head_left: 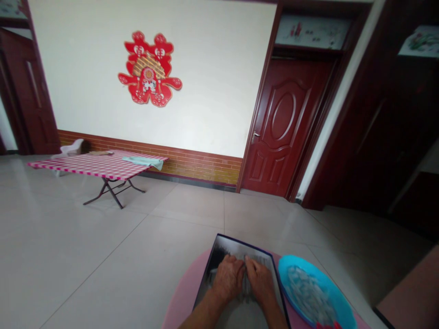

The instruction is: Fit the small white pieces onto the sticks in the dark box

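My left hand (229, 277) and my right hand (259, 278) meet side by side over a shallow box (236, 242) with a dark blue rim. The fingers of both are curled in, pressed against thin grey strips (246, 289) that show between the hands. Blur keeps me from telling what the strips are made of. More of them lie in the far part of the box, and a dark patch shows at its left. Close to my right hand, beyond the box's edge, sits a bright blue basin (286, 265) with many pale grey, elongated pieces (308, 292) in it.
Box and basin rest on a round pink table (183, 292). Something red (327, 325) shows at the basin's near edge. Across the tiled floor stands a low folding table (92, 167) with a checked cover and a pale green cloth (144, 161). A dark red door (283, 123) is shut.
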`<control>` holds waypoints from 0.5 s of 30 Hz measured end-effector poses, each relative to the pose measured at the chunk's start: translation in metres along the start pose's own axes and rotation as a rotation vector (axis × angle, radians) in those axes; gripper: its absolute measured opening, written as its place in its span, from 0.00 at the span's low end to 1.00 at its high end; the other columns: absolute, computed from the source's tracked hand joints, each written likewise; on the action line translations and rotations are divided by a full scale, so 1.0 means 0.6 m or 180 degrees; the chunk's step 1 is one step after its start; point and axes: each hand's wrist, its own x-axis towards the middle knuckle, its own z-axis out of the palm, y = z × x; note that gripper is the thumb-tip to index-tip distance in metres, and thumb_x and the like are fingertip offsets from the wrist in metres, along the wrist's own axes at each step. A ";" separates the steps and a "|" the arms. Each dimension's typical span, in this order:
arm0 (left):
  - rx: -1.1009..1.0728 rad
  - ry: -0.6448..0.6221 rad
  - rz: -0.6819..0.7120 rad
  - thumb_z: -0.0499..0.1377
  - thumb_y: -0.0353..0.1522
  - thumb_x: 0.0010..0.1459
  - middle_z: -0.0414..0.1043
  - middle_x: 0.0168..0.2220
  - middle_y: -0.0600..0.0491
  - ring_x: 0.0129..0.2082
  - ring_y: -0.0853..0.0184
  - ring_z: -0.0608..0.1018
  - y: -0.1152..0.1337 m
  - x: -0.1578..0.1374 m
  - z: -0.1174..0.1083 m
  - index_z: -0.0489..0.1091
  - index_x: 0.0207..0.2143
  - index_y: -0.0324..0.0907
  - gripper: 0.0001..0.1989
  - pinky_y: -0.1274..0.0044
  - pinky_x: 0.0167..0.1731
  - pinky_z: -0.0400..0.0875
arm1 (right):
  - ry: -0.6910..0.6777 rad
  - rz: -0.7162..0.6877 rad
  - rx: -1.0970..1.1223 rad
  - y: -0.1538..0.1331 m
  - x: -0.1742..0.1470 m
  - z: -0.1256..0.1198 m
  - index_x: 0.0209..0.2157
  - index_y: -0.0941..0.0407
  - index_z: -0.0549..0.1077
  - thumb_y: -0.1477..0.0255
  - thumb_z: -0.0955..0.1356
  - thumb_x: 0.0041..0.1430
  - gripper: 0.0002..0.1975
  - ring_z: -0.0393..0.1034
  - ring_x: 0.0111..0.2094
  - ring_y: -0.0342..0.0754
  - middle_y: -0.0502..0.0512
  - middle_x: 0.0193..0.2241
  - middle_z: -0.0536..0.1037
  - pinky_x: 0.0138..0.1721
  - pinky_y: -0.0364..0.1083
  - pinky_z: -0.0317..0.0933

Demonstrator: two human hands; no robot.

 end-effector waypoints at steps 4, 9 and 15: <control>-0.0030 -0.0043 0.0008 0.47 0.28 0.60 0.72 0.27 0.48 0.29 0.61 0.73 0.004 0.001 -0.005 0.73 0.33 0.41 0.14 0.70 0.34 0.68 | -0.0030 0.0019 -0.0247 0.003 0.001 0.004 0.23 0.53 0.74 0.58 0.54 0.62 0.26 0.74 0.31 0.52 0.60 0.26 0.80 0.34 0.47 0.60; -0.0073 0.0569 0.0047 0.49 0.29 0.60 0.73 0.40 0.44 0.38 0.58 0.73 0.017 0.008 -0.026 0.69 0.48 0.39 0.16 0.66 0.41 0.68 | 0.0274 0.0115 -0.0779 0.027 0.007 -0.009 0.29 0.55 0.75 0.67 0.58 0.62 0.17 0.74 0.31 0.53 0.64 0.30 0.80 0.33 0.48 0.60; -0.0325 0.0686 -0.0898 0.47 0.33 0.63 0.74 0.31 0.47 0.34 0.59 0.74 0.011 0.014 -0.019 0.72 0.31 0.42 0.14 0.68 0.37 0.68 | 0.0557 0.0406 -0.0003 0.031 0.012 -0.020 0.26 0.53 0.73 0.62 0.58 0.60 0.18 0.72 0.29 0.52 0.60 0.25 0.78 0.33 0.47 0.60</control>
